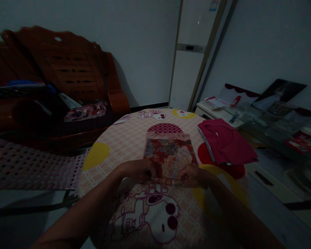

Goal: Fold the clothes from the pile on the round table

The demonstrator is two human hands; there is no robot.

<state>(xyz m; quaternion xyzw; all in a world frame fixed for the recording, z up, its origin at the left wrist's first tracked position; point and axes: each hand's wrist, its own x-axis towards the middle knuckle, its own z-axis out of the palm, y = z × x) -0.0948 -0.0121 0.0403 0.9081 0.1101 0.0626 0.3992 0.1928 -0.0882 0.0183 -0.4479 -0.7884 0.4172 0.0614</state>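
A patterned cloth (171, 152) in red, grey and pink lies folded into a rough rectangle on the round table. My left hand (142, 170) is closed on its near left corner. At the near right corner, my right hand (193, 175) pinches the same cloth. Both hands rest low, close to the tabletop. To the right sits a folded magenta garment (226, 141), apart from the patterned cloth and my hands.
The round table has a pink cartoon-print tablecloth (124, 141). A wooden bench (75, 72) with cloths on it stands at the left. At the right are a glass-topped cabinet (264, 128) with papers (214, 103) and a picture. A tall white unit (188, 69) stands behind.
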